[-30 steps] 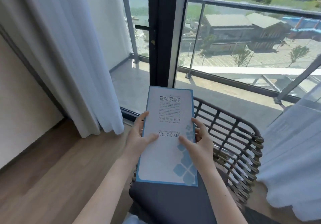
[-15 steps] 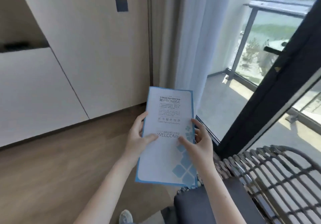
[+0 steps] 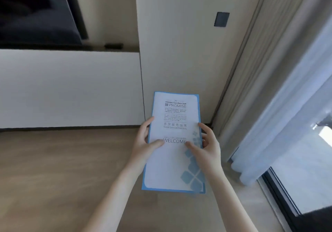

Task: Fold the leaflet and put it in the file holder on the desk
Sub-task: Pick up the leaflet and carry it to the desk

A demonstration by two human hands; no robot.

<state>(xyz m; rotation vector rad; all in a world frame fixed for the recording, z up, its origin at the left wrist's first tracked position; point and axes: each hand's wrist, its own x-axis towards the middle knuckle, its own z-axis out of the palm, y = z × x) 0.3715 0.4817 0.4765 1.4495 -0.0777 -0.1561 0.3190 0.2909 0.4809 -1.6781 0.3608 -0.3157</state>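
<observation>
I hold a tall white leaflet (image 3: 175,120) with a blue border, closed flat, printed "PROMISE" and "WELCOME", upright in front of me. My left hand (image 3: 146,142) grips its left edge with the thumb across the front. On the right edge sits my right hand (image 3: 206,146), thumb on the front and fingers curled behind. No file holder or desk is in view.
A white low cabinet front (image 3: 71,87) runs along the left wall, with a dark screen (image 3: 36,10) above it. A dark wall plate (image 3: 221,19) sits on the beige wall. White sheer curtains (image 3: 287,105) hang at the right by the window frame (image 3: 280,195). Wooden floor (image 3: 53,168) lies below.
My view has swung left, away from the balcony window and wicker chair, toward the wall and cabinet. Both hands keep the same grip on the leaflet.
</observation>
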